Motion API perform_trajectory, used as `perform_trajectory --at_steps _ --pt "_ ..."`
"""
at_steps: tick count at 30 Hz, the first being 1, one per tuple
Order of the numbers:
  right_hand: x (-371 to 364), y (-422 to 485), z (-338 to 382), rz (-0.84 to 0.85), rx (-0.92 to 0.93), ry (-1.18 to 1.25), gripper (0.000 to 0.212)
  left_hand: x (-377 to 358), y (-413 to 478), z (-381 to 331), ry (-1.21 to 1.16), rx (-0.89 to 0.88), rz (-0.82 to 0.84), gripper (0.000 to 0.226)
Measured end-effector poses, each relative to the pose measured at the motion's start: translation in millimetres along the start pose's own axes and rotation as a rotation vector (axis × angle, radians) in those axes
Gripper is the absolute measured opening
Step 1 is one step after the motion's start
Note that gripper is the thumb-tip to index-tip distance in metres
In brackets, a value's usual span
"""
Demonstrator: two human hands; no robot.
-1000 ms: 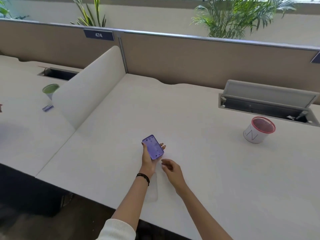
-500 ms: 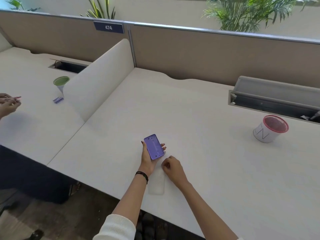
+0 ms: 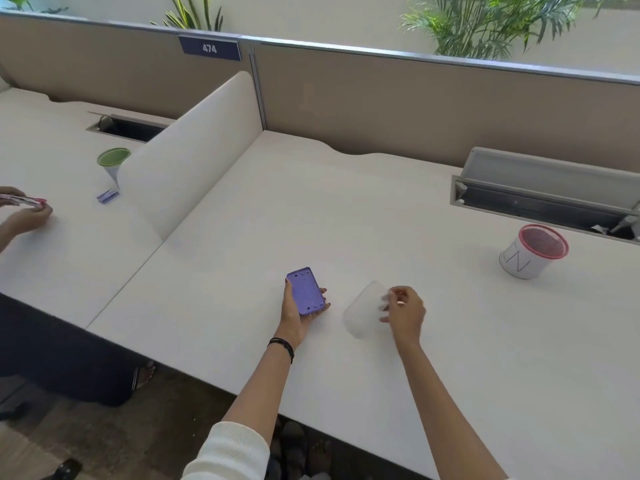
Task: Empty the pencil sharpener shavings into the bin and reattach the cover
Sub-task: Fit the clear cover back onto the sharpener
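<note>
- Head view: my left hand (image 3: 298, 315) lies palm-up on the white desk (image 3: 346, 209), fingers curled up around the edges of the purple pencil sharpener body (image 3: 306, 291), which rests flat in my palm with its dotted face turned up.
- My thumb presses the sharpener's left edge and my fingertips (image 3: 325, 292) show along its right edge, so this hand is closed on it.
- A black band (image 3: 282, 346) circles my left wrist, and a white sleeve (image 3: 228, 452) covers the arm lower down.
- My right hand (image 3: 405, 311) is just to the right of the sharpener, apart from it, pinching the clear cover (image 3: 363, 311) between thumb and fingers.
- The cover is translucent and blurred; it tilts, its upper end near my fingers, its lower end toward the desk's near edge. I cannot tell whether it touches the desk.
- The bin (image 3: 531, 252), a small white container with a red mesh rim, sits on the desk well to the right of both hands, leaning slightly.
- Behind the bin, an open cable tray (image 3: 540, 199) has its grey flap raised.
- A curved white divider (image 3: 194, 150) separates my desk from the neighbouring one on the left.
- On that neighbouring desk stand a green-rimmed cup (image 3: 113, 161) and a small purple item (image 3: 108, 195) beside it.
- Another person's hand (image 3: 29, 216) at the left edge holds something pink and thin.
- A blue plate reading 474 (image 3: 210, 48) is fixed to the brown partition (image 3: 415, 105), with plants (image 3: 485, 22) behind.
</note>
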State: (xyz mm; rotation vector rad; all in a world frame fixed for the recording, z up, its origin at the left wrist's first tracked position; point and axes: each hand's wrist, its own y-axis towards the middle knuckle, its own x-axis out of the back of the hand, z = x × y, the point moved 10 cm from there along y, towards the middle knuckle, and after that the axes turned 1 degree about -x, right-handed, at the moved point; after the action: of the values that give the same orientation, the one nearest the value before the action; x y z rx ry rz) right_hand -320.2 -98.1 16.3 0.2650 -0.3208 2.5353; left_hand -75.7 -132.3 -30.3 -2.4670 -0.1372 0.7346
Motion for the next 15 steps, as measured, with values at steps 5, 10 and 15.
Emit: perform_trajectory --at_steps 5,10,15 --pt "22 9 21 -0.094 0.040 0.132 0.017 -15 2 14 0.008 0.077 0.051 0.053" --pt "22 -15 69 -0.146 0.375 0.015 0.009 -42 5 33 0.032 0.148 0.106 0.056" --pt "-5 -41 81 -0.009 0.660 -0.167 0.021 -55 10 44 0.095 0.172 0.152 0.061"
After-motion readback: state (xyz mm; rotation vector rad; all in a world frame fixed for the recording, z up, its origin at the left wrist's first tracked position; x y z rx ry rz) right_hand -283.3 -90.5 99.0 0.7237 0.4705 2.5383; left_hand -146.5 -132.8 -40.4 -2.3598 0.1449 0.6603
